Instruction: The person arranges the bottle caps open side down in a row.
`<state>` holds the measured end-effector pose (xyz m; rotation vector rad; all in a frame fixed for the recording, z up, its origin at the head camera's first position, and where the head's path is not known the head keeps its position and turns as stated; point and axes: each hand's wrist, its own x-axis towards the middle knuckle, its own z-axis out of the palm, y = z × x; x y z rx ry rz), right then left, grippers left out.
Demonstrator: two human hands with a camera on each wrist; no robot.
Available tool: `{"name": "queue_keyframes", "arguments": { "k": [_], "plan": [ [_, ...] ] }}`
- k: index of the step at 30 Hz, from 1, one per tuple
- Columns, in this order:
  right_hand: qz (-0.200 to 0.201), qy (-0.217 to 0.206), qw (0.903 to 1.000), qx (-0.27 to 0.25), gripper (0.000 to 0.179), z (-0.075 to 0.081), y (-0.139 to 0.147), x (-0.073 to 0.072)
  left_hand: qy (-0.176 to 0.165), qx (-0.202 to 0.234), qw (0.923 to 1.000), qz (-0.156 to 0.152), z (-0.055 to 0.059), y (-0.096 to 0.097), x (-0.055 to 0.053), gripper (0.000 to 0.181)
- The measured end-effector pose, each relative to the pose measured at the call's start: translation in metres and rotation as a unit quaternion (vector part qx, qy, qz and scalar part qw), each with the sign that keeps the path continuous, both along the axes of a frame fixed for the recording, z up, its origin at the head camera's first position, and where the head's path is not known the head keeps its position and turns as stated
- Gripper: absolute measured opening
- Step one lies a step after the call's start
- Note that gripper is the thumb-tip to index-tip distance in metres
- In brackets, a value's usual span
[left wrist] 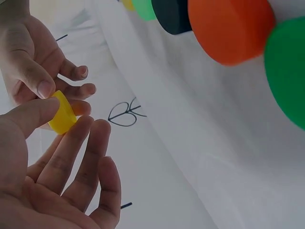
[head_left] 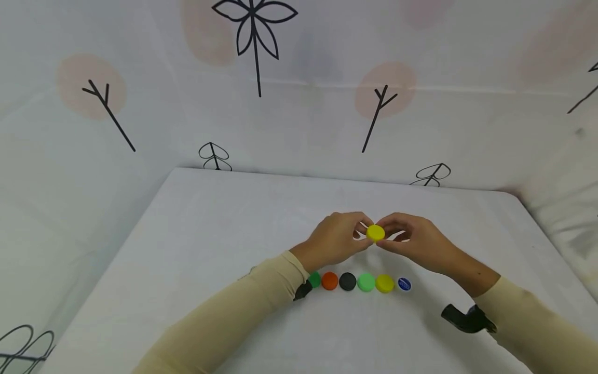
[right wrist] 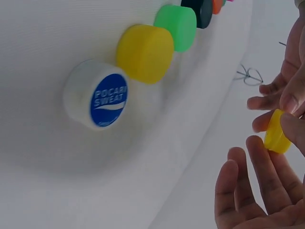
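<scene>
A yellow bottle cap (head_left: 376, 233) is held up above the table between both hands. My left hand (head_left: 334, 238) pinches it from the left with thumb and fingertips. From the right, my right hand (head_left: 420, 243) pinches the same cap. In the left wrist view the cap (left wrist: 63, 113) is tilted, with thumbs and fingertips of both hands on it. Below the hands a row of caps lies on the table: dark green (head_left: 315, 279), orange (head_left: 329, 281), black (head_left: 348, 281), light green (head_left: 366, 282), yellow (head_left: 385, 283) and a white Pocari Sweat cap (head_left: 404, 284).
The white table (head_left: 224, 218) has cloth with plant drawings (head_left: 299, 130) hanging behind it. My left sleeve (head_left: 243, 306) covers the row's left end. A black strap end (head_left: 467, 318) hangs from my right sleeve. A sliver of pink shows at the row's far end in the right wrist view.
</scene>
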<state>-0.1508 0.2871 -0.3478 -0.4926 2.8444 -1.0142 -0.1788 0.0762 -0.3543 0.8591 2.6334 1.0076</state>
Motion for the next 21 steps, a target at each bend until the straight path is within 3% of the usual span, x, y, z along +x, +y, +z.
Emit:
{"name": "queue_keyframes", "arguments": {
  "k": [7,21],
  "plan": [
    [-0.015,0.024,0.9993,0.026,0.027,0.0,0.013,0.015,-0.007,-0.01,0.9998,-0.016,0.001,0.016,0.011,0.036],
    [-0.036,0.039,0.9973,0.051,0.027,-0.011,0.038,0.04,0.034,-0.061,0.9966,-0.042,-0.007,0.045,0.028,0.033]
  ]
}}
